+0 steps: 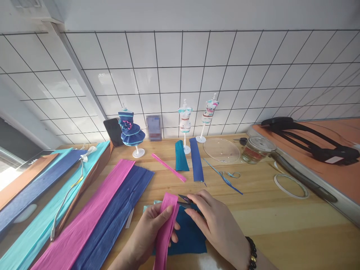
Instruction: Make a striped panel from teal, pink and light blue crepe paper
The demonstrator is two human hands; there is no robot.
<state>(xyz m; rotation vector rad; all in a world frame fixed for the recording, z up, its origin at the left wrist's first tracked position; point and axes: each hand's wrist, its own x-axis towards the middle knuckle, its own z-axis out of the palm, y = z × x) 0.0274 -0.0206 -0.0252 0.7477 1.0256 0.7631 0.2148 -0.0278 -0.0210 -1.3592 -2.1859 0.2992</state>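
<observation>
My left hand [153, 230] pinches a folded strip of pink crepe paper [163, 240] between thumb and fingers, its upper end sticking up past the thumb. In my right hand [213, 221] is a pair of dark scissors [185, 200]; their blades point left and stand apart beside the strip's upper right edge. The handles are mostly hidden by my fingers. Beneath both hands lies a dark teal sheet [189, 234] on the wooden table [281, 232], with a light turquoise piece [147, 206] showing at its upper left.
Long pink [92, 213] and blue crepe strips [115, 213] lie left. Behind stand a mini dress form in a blue ruffled dress [132, 131] and two white dress forms [185, 120]. A glass jar [255, 150], a tape ring [291, 186] and a black headset-like object [312, 140] are right.
</observation>
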